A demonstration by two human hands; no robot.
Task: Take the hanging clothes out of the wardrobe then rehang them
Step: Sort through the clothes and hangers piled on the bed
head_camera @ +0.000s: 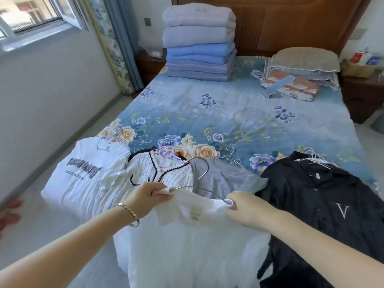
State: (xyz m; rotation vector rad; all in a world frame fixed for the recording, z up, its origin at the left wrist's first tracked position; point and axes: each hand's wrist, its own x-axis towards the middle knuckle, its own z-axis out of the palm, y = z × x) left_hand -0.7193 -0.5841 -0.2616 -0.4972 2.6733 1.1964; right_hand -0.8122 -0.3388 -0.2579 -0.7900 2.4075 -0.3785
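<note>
Our left hand (145,196) and right hand (247,208) pinch a white blouse (187,235) on its hanger (198,183) — a black shirt (311,194) lies beside it on the bed (228,113).

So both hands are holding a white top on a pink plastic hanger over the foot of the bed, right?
Not quite. In the head view the hanger is silver wire, not pink plastic. Otherwise yes: the left hand and right hand hold the white top on it over the foot of the bed.
</note>
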